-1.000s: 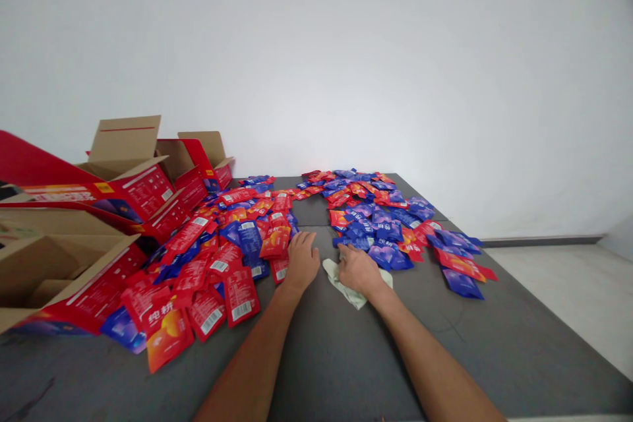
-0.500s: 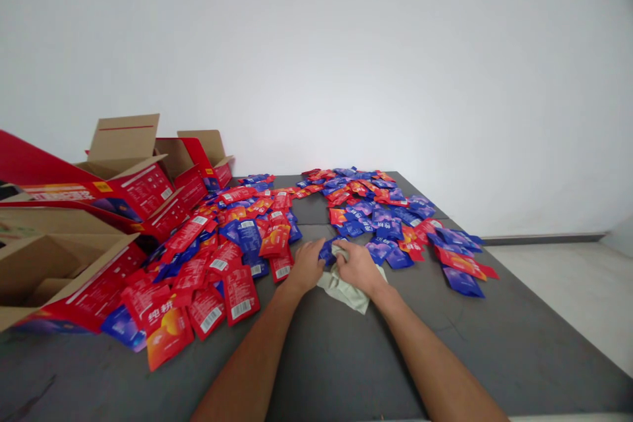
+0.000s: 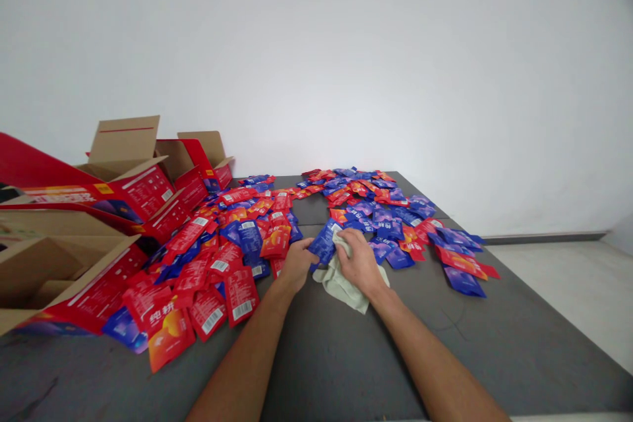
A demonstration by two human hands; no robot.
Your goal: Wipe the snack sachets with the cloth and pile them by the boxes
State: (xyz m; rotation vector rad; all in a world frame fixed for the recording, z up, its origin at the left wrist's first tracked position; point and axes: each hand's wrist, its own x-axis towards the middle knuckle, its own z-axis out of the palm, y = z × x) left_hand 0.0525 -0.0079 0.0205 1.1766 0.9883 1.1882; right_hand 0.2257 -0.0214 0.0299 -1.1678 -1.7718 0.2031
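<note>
A blue packet (image 3: 324, 245) with pale print is raised between my two hands, tilted up. My left hand (image 3: 298, 264) is closed on its lower left edge. Bunched in my right hand (image 3: 358, 260) is a pale green cloth (image 3: 341, 288), pressed against the packet's right side; the rest of the cloth hangs down onto the dark table (image 3: 336, 356). Red and blue packets (image 3: 227, 257) lie in a heap left of my left hand, and another pile (image 3: 388, 227) spreads behind and right of my right hand.
Open red cardboard boxes (image 3: 93, 277) with brown flaps stand along the left side. A small group of packets (image 3: 461, 258) lies near the table's right edge. A white wall (image 3: 316, 66) rises behind the table, and pale floor (image 3: 568, 283) shows at the right.
The blue packet has come up and shows more of its face. My left hand has shifted slightly left, gripping its edge. My right hand stays on the cloth.
</note>
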